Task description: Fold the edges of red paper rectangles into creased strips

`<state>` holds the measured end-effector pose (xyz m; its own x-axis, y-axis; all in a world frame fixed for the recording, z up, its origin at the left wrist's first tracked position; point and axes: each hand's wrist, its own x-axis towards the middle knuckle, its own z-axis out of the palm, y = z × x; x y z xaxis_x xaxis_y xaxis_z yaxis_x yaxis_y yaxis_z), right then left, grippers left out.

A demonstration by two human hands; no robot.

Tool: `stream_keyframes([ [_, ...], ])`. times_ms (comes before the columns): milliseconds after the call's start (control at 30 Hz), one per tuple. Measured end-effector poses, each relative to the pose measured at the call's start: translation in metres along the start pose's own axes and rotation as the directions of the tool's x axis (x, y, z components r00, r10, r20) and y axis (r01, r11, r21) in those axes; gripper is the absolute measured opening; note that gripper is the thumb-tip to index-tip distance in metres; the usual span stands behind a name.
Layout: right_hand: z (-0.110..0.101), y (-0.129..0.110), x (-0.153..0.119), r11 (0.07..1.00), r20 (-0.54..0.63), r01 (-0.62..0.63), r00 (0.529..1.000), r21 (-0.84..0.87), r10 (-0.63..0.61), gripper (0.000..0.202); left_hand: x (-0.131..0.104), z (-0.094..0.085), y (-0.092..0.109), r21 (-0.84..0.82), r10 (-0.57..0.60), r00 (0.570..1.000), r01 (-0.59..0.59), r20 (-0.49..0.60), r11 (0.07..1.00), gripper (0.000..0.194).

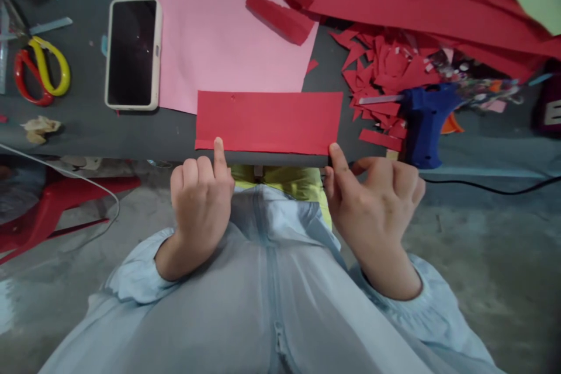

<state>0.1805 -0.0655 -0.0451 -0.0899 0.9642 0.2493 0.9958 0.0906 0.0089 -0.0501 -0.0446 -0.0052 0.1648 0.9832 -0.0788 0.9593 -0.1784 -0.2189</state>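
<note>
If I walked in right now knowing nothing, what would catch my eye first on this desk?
Most likely the red paper rectangle at the near edge of the dark table, with the left hand and right hand each pressing a fingertip on its lower edge. Behind it lies a pink sheet beside a phone. On the right, a blue glue gun lies among red paper scraps.

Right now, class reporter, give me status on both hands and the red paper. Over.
Left hand curled, forefinger pressing red paper strip near edge. Right hand forefinger pinning its right corner. Strip flat on dark table, overlapping pink sheet. Glue gun beside, clear.
</note>
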Motion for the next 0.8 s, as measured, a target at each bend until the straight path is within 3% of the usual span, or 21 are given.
stream_keyframes([
  [367,-0.002,-0.001,0.001,1.000,-0.042,0.030,0.999,-0.003,-0.030,0.039,-0.008,0.007,-0.018,0.040,-0.062,0.994,0.066,-0.090,0.997,0.051],
  [600,0.001,-0.001,-0.001,1.000,-0.021,0.016,1.000,0.014,-0.016,0.040,-0.008,0.007,-0.024,-0.018,-0.055,0.998,0.055,-0.032,0.998,0.052],
  [800,-0.002,-0.004,0.003,0.997,-0.028,0.037,0.999,-0.066,-0.039,0.039,-0.007,0.012,-0.027,0.023,-0.018,0.996,0.021,-0.091,1.000,0.053],
])
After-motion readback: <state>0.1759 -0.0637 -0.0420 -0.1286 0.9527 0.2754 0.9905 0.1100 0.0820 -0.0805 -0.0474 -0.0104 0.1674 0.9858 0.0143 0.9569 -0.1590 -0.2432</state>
